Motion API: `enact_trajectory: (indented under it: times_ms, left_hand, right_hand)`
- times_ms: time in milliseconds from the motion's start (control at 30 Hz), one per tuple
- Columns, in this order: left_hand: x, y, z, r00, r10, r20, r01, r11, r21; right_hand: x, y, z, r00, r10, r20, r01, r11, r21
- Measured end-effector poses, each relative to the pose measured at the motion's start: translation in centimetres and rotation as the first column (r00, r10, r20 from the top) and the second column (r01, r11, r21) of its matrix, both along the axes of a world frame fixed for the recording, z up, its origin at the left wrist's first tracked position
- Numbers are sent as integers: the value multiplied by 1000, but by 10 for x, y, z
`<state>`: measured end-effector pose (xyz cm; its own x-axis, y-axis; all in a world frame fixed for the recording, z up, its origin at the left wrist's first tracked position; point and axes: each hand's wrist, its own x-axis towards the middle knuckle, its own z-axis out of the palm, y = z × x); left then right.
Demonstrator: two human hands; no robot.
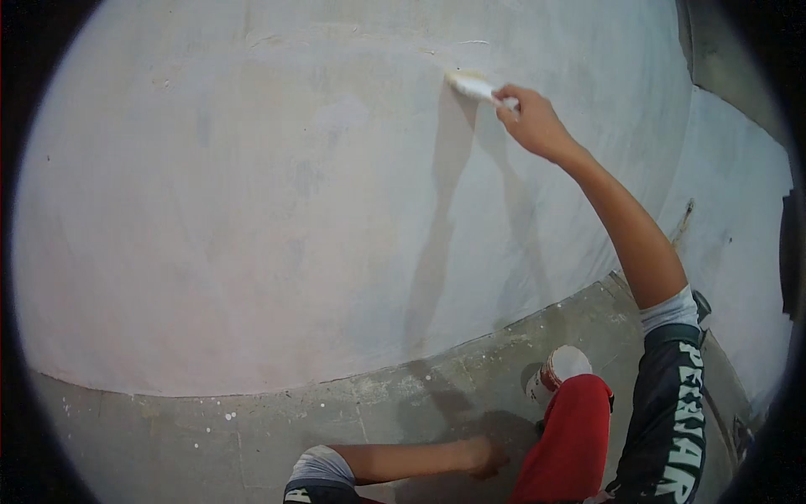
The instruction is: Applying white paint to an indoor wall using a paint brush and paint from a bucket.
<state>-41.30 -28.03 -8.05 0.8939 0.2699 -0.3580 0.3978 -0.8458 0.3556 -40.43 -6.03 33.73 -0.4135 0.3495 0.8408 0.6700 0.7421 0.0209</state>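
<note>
Up against the pale painted wall (294, 185), my right hand (531, 122) is closed on the handle of a white paintbrush (470, 86), whose bristle end touches the wall and casts a shadow below it. My left hand (485, 458) is low over the grey floor, beside my red-clad leg (571, 437); it is blurred and shadowed, so I cannot make out its fingers. A paint bucket (564, 363) with white paint stands on the floor just beyond that leg, partly hidden by it.
The speckled grey floor (252, 437) meets the wall along the lower part of the view. A second wall section (730, 193) with a small rusty fitting (690, 208) turns away at the right, with a dark object (787, 252) at the far right edge.
</note>
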Motion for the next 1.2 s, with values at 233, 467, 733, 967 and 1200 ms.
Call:
enact_trajectory:
  times_ms: [233,467,733,967,1200]
  left_hand:
    - [-8,-9,3,999,-34,31,35,998,-57]
    - [-4,-10,-37,981,-59,185,44,995,87]
    - [-7,-20,-35,971,-23,236,4,997,79]
    - [-2,-27,-42,973,-53,223,34,996,88]
    - [-1,-16,-1,961,-235,149,230,972,52]
  right_hand:
    - [7,-26,64,991,-115,63,131,905,-405]
    - [-16,-28,143,981,-184,56,192,929,-316]
    - [-12,-37,117,964,-227,-141,187,950,-252]
    - [26,23,54,980,-195,-45,186,969,-164]
    - [45,-4,47,965,-220,142,262,816,-516]
